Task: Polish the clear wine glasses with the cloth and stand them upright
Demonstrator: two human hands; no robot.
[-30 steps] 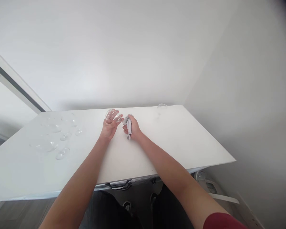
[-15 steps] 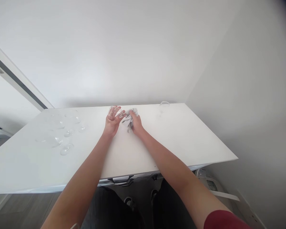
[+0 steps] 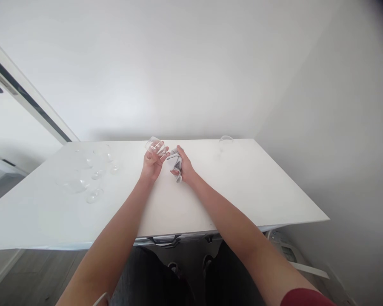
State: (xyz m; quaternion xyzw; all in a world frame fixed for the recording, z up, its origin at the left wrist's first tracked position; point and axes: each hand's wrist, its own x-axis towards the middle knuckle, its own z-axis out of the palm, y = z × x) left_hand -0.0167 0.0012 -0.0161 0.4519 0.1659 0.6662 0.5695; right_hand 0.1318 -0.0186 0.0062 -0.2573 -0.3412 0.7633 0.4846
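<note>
My left hand point(image 3: 153, 163) is wrapped round the bowl of a clear wine glass point(image 3: 155, 145), tilted with its rim up and to the left. In my right hand point(image 3: 185, 165) is a crumpled light grey cloth point(image 3: 175, 162), its lower end hanging down. The cloth is at the stem and foot end of the glass, and that end is partly hidden by fingers and cloth. Both hands are above the far middle part of the white table point(image 3: 191, 204).
Several clear wine glasses point(image 3: 95, 195) lie on their sides at the table's left. Another glass point(image 3: 226, 139) stands near the back right edge. A wall point(image 3: 185, 76) rises behind the table. A pale device point(image 3: 285, 250) is below its right front edge.
The wine glass has tipped slightly, its rim now higher. My right hand has turned, and the cloth hangs lower and is bunched differently. The view has shifted a little to the left.
</note>
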